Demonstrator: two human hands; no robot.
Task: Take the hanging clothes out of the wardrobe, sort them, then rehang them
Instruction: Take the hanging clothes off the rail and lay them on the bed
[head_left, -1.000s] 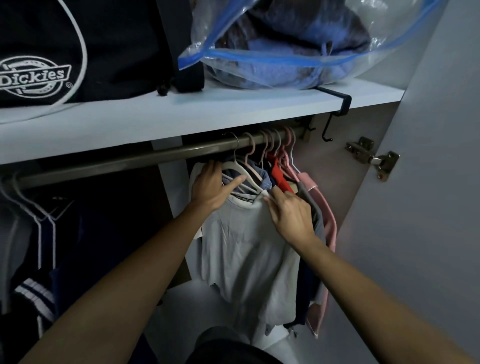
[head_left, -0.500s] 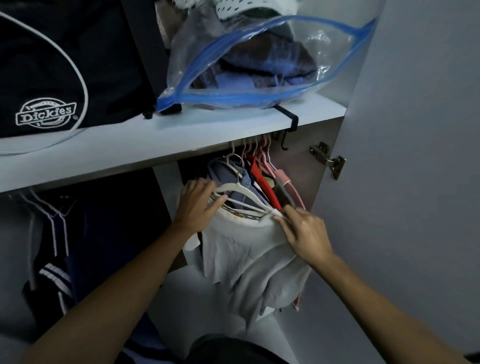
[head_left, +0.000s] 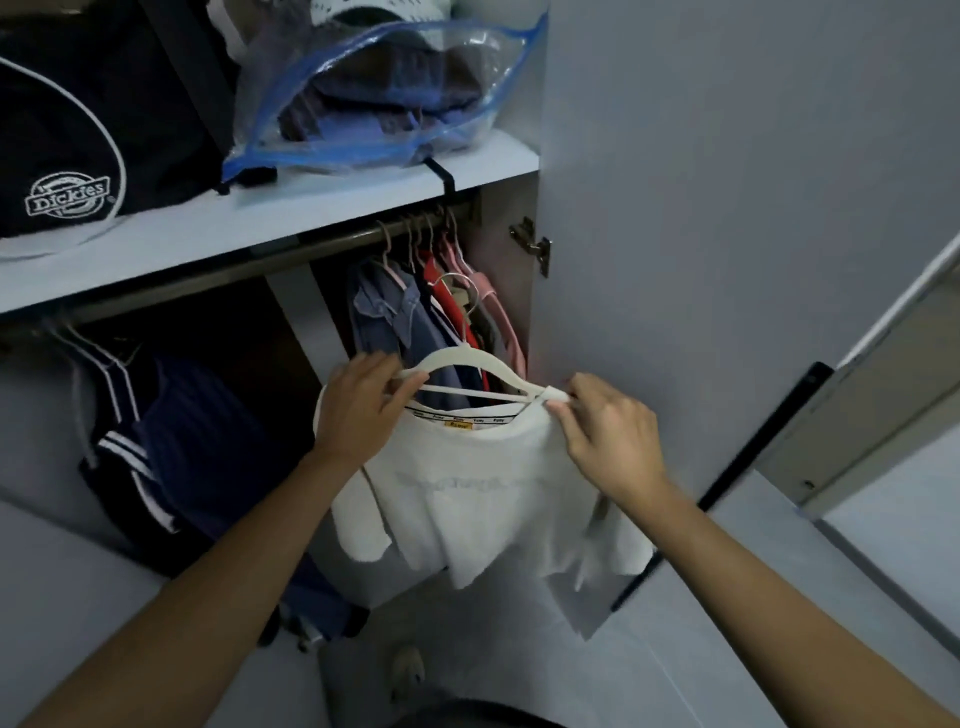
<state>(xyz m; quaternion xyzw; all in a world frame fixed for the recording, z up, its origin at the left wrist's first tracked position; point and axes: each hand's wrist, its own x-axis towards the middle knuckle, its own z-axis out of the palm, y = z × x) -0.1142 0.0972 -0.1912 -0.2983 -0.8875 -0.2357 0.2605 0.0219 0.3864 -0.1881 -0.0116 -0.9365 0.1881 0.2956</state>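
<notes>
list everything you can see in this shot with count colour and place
white t-shirt: one, on the hanger, held out in front of the wardrobe
white plastic hanger: one, off the rail, in both hands
hung clothes: several, blue, red, pink, on the rail at right
metal rail: one, under the shelf
black Dickies bag: one, shelf left
clear blue-edged zip bag: one, shelf right, holding folded clothes
dark striped garments: several, navy with white stripes, lower left
left hand: grips hanger's left end
right hand: pinches hanger's right end

black bag cut off at left edge, rail partly hidden behind shelf, shirt print too faint to read
</notes>
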